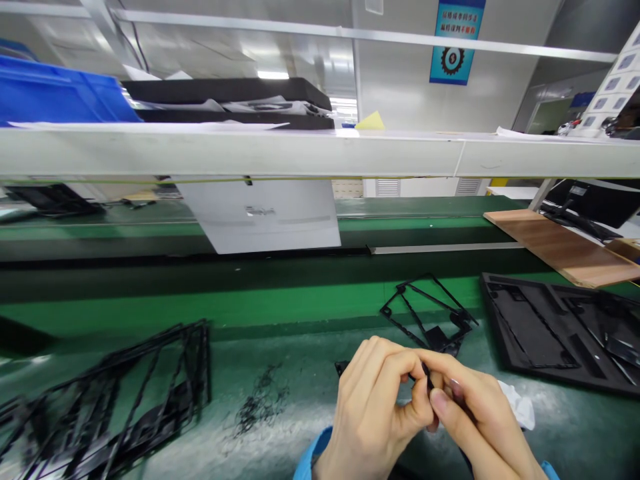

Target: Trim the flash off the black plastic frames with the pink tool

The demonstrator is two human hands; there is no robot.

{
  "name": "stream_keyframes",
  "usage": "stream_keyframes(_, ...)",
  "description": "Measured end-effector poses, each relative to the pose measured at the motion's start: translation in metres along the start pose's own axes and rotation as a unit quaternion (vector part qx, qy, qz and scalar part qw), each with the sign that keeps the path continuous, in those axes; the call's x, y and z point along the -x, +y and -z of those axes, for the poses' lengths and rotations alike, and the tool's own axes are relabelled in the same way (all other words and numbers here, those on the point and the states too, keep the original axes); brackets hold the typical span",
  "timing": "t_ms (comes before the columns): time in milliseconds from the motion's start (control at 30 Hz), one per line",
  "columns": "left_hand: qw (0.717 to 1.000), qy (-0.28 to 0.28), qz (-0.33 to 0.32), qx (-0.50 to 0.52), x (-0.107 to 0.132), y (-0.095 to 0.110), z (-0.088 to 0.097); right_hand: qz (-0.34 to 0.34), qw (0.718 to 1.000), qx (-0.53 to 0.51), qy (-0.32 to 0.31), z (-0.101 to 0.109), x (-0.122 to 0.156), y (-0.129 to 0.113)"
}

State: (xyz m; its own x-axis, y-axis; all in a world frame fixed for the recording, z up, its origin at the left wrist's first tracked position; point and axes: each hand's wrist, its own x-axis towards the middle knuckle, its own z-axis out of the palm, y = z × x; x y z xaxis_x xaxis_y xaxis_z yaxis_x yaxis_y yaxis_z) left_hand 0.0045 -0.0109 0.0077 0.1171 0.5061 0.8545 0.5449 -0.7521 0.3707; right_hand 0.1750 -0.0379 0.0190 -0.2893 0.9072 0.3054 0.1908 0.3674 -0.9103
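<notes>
Both hands meet over the green bench, fingers pinched closely together. Between the fingertips of my left hand (373,403) and my right hand (480,403) a thin black plastic part (427,377) shows. Most of it is hidden behind the hands, so its full shape cannot be made out. Dark pieces also peek out left of my left hand and below my right hand; whether they belong to it is unclear. Just beyond the hands lies a thin black plastic frame (411,310). Crumpled white tissue (523,407) rests beside my right hand.
Several black frames (150,400) are piled at left. Black shavings (260,400) lie scattered on the green bench (215,437). A black foam tray (530,287) holding frames sits at right, near a wooden board (565,247). A white shelf (300,152) spans above, with a hanging paper sheet (265,227).
</notes>
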Motion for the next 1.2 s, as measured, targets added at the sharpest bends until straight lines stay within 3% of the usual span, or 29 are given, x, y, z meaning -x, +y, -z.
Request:
stream_keyframes(133,1.000,0.006,0.001,-0.006,0.001,-0.001,-0.001,0.005,1.000,-0.021,0.021,-0.001,0.000,0.008)
stream_keyframes(300,1.000,-0.006,0.002,0.020,0.001,-0.002,-0.006,-0.059,0.994,-0.077,0.054,-0.003,0.006,0.019)
stream_keyframes(500,0.997,-0.025,0.003,0.076,0.003,-0.001,-0.013,-0.039,0.988,-0.122,0.082,0.000,-0.004,0.015)
stream_keyframes(700,0.990,0.005,0.067,0.124,0.004,-0.003,-0.009,-0.047,0.984,-0.145,0.093,-0.003,-0.010,0.017)
stream_keyframes(933,0.964,0.022,0.125,0.235,0.011,0.001,-0.025,-0.073,0.971,-0.195,0.118,-0.016,-0.013,0.018)
stream_keyframes(1067,0.948,-0.089,0.187,0.242,0.029,0.002,-0.037,-0.134,0.959,-0.213,0.129,-0.014,0.005,0.037)
stream_keyframes(1200,0.912,-0.214,0.258,0.239,0.077,0.009,-0.055,-0.208,0.964,-0.123,0.107,-0.005,0.053,0.080)
